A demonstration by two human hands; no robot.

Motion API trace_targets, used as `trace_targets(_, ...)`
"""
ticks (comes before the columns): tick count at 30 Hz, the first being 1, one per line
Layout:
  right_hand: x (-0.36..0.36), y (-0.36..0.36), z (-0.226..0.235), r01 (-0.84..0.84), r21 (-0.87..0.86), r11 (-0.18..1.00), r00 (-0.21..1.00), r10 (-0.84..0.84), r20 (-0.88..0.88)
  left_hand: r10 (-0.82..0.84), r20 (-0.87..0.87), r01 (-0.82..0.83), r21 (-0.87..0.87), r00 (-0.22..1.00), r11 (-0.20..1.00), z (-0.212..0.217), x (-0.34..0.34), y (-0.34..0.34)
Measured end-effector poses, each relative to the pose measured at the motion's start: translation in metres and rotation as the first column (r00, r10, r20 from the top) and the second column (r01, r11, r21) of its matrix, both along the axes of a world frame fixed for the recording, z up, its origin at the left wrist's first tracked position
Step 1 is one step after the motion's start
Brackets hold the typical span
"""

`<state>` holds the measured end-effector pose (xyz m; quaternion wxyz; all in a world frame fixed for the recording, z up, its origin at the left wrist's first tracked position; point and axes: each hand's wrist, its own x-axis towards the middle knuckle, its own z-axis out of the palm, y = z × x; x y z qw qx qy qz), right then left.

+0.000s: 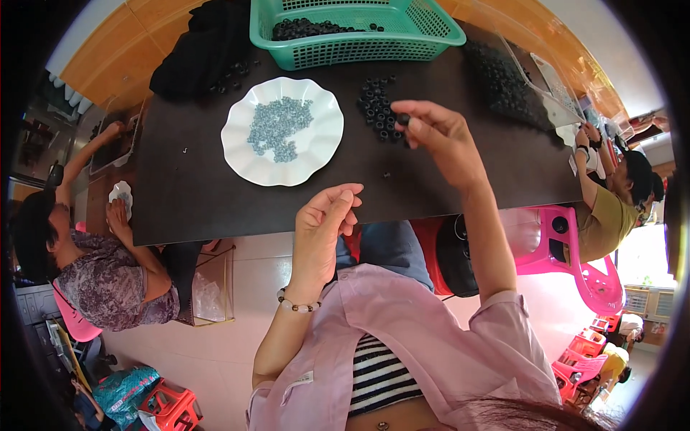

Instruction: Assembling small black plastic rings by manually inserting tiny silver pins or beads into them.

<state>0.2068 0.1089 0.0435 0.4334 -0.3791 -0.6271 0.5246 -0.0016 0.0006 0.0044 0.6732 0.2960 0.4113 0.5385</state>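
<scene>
Fingertips of the right hand pinch one black ring just right of the white plate. Left hand, below that plate, looks loosely curled and empty. Better to keep the pinch light, close over the ring pile.

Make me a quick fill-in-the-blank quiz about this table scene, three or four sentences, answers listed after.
1. The right hand pinches a small black ring above the loose pile of ____ rings on the dark table.
2. The small grey parts lie heaped on a ____ scalloped plate.
3. More black rings sit in the ____ plastic basket at the far edge.
4. The left hand wears a beaded ____ at the wrist.

Missing words: black; white; green; bracelet
</scene>
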Motion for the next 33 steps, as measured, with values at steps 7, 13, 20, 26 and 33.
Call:
trace_targets(7,-0.014,-0.053,-0.011,-0.088,-0.248,0.965,0.948,0.004,-0.319,-0.051,0.037,0.052,-0.035,0.998,0.998,0.006,0.006,-0.007)
trace_targets(13,-0.022,-0.066,-0.024,-0.154,-0.272,0.950,0.901,0.022,-0.434,-0.040,0.042,0.042,-0.051,0.998,0.998,0.011,0.009,-0.009)
trace_targets(20,-0.033,-0.075,-0.032,-0.156,-0.315,0.936,0.908,0.010,-0.420,-0.087,0.187,0.099,-0.057,0.979,0.993,0.009,0.009,-0.009)
trace_targets(26,-0.043,-0.079,-0.030,-0.156,-0.259,0.953,0.911,0.038,-0.411,-0.147,0.314,0.168,-0.039,0.938,0.985,0.000,0.008,-0.008)
trace_targets(33,-0.046,-0.080,-0.029,-0.125,-0.223,0.967,0.927,0.034,-0.374,-0.174,0.500,0.230,-0.052,0.849,0.972,-0.005,0.004,-0.008)
